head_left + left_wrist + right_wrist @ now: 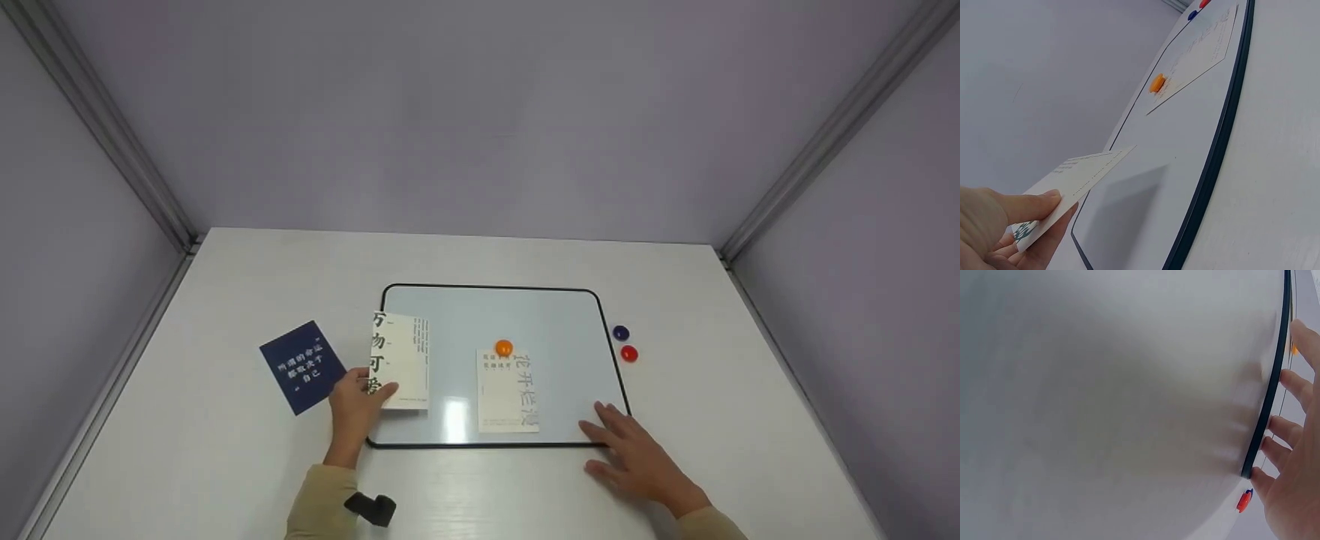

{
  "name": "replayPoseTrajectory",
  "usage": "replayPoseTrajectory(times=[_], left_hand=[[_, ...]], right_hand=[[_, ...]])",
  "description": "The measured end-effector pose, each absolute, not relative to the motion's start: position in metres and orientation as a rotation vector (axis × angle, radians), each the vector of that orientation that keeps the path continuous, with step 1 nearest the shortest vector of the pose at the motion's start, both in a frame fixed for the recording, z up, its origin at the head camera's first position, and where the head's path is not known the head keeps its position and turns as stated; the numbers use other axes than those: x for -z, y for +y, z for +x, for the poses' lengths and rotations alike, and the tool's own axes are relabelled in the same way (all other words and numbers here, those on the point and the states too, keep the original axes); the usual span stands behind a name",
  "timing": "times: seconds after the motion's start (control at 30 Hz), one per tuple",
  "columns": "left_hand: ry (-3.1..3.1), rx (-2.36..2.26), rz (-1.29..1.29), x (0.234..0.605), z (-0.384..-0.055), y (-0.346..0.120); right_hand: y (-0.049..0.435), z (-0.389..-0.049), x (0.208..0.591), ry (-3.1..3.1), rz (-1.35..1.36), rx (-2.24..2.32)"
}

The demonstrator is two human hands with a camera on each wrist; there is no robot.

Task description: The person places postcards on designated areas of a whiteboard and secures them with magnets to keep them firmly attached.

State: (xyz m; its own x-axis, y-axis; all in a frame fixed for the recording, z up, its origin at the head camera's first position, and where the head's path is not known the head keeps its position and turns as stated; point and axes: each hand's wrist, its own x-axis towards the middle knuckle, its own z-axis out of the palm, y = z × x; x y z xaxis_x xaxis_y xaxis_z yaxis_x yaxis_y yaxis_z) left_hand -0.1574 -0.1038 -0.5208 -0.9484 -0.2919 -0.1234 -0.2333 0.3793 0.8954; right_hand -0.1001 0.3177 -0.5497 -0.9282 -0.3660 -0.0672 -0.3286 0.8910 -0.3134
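Observation:
My left hand [356,405] pinches a cream card [405,360] with dark lettering between thumb and fingers. In the left wrist view this card [1081,174] is raised off the whiteboard [1129,214] and casts a shadow on it. A second cream card [508,394] lies on the whiteboard [559,330], with an orange round magnet [504,348] on its top edge. Over the board's lower right corner, my right hand [637,457] has its fingers spread and holds nothing. In the right wrist view its fingers are beside the board's black edge [1269,394].
A navy card [304,367] with white lettering lies on the white table [225,300], left of the board. Off the board's right edge sit a dark blue magnet [621,332] and a red magnet [629,353]. Grey walls [465,120] enclose the table at the back and sides.

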Motion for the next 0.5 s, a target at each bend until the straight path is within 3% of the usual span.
replayPoseTrajectory(times=[0.5], left_hand=[[-2.578,1.656,0.472,0.53,-0.154,-0.093]], right_hand=[[0.318,-0.1,0.549,2.956,-0.554,0.44]])
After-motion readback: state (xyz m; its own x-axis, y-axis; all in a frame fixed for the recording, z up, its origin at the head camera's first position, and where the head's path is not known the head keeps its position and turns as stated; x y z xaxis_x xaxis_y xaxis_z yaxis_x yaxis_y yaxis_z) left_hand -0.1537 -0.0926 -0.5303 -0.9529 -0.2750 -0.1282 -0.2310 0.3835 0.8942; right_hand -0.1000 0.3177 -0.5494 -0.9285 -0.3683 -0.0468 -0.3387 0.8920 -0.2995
